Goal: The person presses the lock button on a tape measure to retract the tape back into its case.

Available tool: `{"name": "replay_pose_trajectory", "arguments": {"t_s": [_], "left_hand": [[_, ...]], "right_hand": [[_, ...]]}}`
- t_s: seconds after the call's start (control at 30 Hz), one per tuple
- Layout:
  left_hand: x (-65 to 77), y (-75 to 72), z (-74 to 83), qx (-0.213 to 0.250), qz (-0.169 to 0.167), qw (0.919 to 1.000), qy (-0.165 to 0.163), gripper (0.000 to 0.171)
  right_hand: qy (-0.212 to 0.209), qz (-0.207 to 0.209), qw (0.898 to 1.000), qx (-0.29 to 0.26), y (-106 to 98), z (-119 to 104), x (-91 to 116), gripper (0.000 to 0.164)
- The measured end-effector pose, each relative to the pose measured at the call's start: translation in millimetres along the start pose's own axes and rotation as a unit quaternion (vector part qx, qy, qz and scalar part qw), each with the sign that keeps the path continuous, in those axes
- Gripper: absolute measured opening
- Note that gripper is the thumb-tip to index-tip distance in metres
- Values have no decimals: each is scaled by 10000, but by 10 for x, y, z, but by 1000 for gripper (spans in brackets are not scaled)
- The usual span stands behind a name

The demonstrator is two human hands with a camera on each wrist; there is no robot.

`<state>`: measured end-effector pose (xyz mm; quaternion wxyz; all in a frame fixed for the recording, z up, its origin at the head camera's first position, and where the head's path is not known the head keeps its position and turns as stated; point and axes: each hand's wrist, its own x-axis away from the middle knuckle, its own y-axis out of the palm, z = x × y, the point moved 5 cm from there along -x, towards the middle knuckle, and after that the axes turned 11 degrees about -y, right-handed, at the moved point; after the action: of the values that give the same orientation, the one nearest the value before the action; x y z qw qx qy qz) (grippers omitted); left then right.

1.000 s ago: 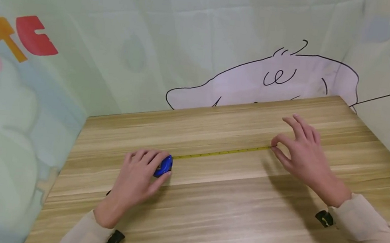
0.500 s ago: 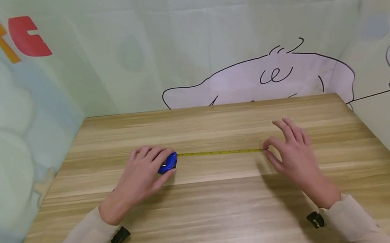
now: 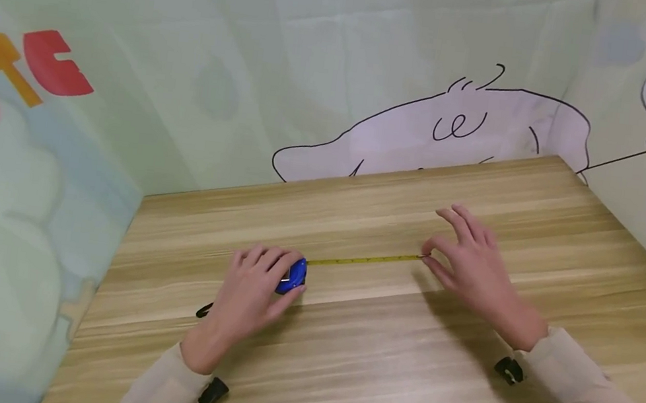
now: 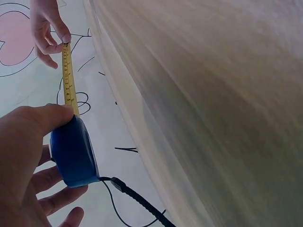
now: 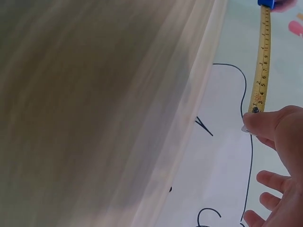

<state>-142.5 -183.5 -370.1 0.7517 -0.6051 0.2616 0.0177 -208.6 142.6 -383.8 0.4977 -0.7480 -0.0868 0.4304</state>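
Evidently, the tape measure (image 3: 294, 277) is in the person's left hand (image 3: 249, 293), apparently just above the table (image 3: 339, 376), with its yellow blade (image 3: 364, 260) out in a straight run to the right hand (image 3: 473, 268). Left fingers: clamped on the blue case (image 4: 73, 153), thumb close to where the blade emerges, the others round the far side. Right fingers: thumb and forefinger pinched on the metal tip (image 5: 245, 129), the rest spread apart and holding nothing. A black strap (image 4: 142, 201) hangs from the case's rear. Handling, in my judgement: case fairly light, hard and rather slippery; blade thin, springy, and liable to snap back if the tip is loosed. Proper holds are the case's broad sides and the tip, clear of the blade's edges. Behind the table, a wall sheet (image 3: 263, 95) bears black outline drawings.
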Motion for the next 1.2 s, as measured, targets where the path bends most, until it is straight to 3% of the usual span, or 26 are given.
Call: {"name": "replay_pose_trajectory", "arguments": {"t_s": [0.47, 0.97, 1.2], "left_hand": [[-66, 79, 95, 89, -187, 9998, -73, 48], [-112, 160, 280, 193, -302, 9993, 69, 50], [-125, 191, 345, 376, -356, 9987, -14, 50]], "right_hand": [[58, -76, 9997, -239, 42, -63, -7, 18], [-246, -27, 9992, -306, 120, -246, -44, 22], [-561, 122, 9980, -263, 151, -339, -65, 25]]}}
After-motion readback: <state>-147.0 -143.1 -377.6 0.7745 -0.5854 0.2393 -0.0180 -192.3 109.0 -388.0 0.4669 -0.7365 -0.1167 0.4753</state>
